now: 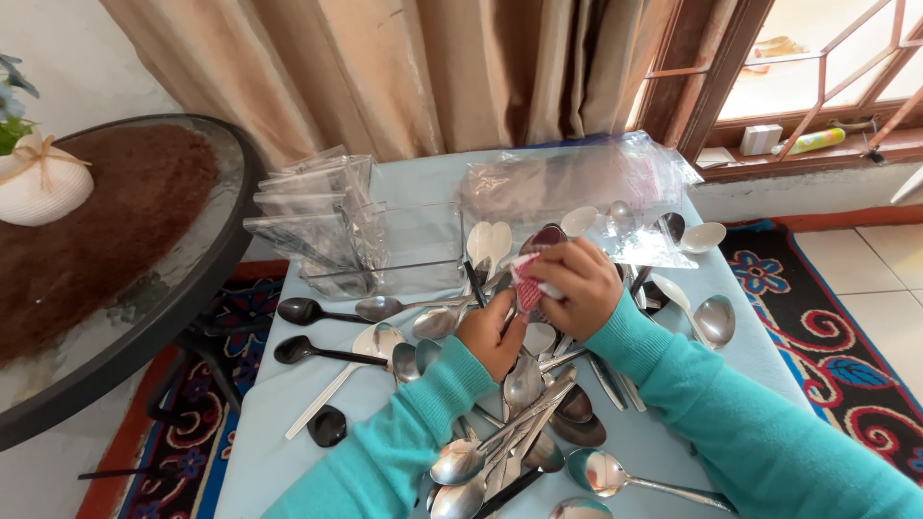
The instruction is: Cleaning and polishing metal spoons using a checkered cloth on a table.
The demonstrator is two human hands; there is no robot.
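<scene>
My right hand (575, 288) presses a red-and-white cloth (527, 285) against a spoon held over the middle of a small table (288, 423) with a light blue cover. My left hand (493, 333) grips that spoon from below; only a bit of its dark handle shows between the fingers. Both arms wear teal sleeves. Under the hands lies a pile of several metal spoons (514, 423), with black spoons (312, 311) to the left and white spoons (488, 238) behind.
A clear plastic organiser (332, 226) stands at the table's back left, crumpled clear plastic bags (586, 187) at the back right. A round glass table (125, 250) with a white vase (38, 183) is on the left. Curtains, a window and a patterned rug surround the table.
</scene>
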